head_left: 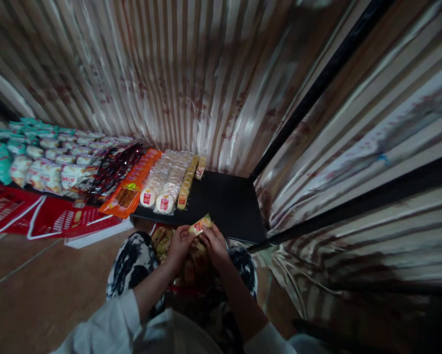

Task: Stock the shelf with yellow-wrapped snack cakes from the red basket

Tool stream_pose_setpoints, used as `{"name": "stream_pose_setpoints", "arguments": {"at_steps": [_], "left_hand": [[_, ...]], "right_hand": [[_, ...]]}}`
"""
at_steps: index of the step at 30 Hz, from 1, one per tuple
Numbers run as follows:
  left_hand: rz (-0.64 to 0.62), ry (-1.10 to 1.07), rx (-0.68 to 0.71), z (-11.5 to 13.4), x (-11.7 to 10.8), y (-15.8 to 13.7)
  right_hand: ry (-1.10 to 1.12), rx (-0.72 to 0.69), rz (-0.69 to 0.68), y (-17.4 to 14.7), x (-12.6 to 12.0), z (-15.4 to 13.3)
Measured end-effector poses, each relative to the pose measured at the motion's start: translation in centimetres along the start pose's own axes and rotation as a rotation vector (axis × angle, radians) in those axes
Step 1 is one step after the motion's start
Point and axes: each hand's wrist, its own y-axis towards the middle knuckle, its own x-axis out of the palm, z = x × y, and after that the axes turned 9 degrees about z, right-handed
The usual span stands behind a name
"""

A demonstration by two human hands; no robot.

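Observation:
Between my two hands is a small yellow snack packet [200, 224] in a shiny wrapper with red print. My left hand [181, 241] pinches its left end, and my right hand [214, 242] grips the right end. Below them, between my knees, sits a red-edged container [191, 291] full of similar yellow packets [163, 241]. Ahead on the black shelf [224, 204] is a row of yellow packets [187, 183], with a single packet [200, 167] at the back beside it. White round-biscuit packs [165, 200] stand in two rows just left of these.
Further left along the shelf are an orange snack bag [130, 189], dark shiny packets [110, 169], white packs [73, 176] and green packs [1, 160]. Red printed panels [66, 219] hang at the shelf's front. Striped sheeting [206, 73] and black poles [316, 83] enclose the back and right.

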Motion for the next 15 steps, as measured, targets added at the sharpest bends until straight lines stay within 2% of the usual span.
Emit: {"name": "stream_pose_setpoints", "arguments": {"at_steps": [3, 6, 11, 13, 15], "left_hand": [[0.096, -0.056, -0.011, -0.3, 2.0, 1.3], [0.137, -0.08, -0.017, -0.3, 4.2, 2.8], [0.253, -0.014, -0.083, 0.3, 7.4, 5.4], [0.289, 0.048, -0.043, 0.5, 8.3, 6.5], [0.265, 0.074, 0.029, 0.6, 9.1, 7.8]], "right_hand": [[0.02, -0.04, 0.015, 1.0, 0.4, 0.3], [0.013, -0.094, 0.068, 3.1, 0.4, 0.2], [-0.114, -0.221, 0.124, 8.7, 0.7, -1.6], [-0.172, -0.263, 0.151, 11.4, 1.2, -2.3], [-0.257, -0.313, 0.155, 14.0, 1.9, -2.9]]}}
